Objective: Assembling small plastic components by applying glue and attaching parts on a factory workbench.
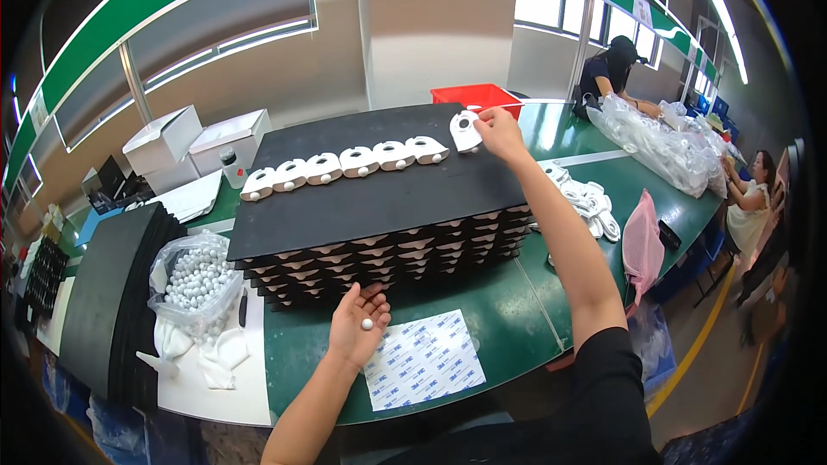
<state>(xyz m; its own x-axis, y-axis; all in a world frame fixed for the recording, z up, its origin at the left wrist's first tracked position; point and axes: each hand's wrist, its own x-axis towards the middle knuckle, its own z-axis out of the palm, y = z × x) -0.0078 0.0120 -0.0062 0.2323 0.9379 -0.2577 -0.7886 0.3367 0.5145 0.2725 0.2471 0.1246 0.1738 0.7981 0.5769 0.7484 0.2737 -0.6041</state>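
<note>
My right hand (501,133) pinches a white plastic part with a round hole (465,139) by its edge, at the far right corner of a black sheet (379,207). Along that sheet runs a row of several similar white parts (323,165), each with a small ball at its near edge. Under it, more black sheets with white parts between them form a tall stack (405,263). Palm up in front of the stack, my left hand (351,336) has its fingers loosely curled, and a small white ball (368,325) rests in it.
A bag of white balls (200,280) stands left, beside a pile of black sheets (121,293). At right lie loose white parts (586,207) and a pink mesh bag (643,245). A red bin (476,95) sits behind the stack. Other people work at the far right.
</note>
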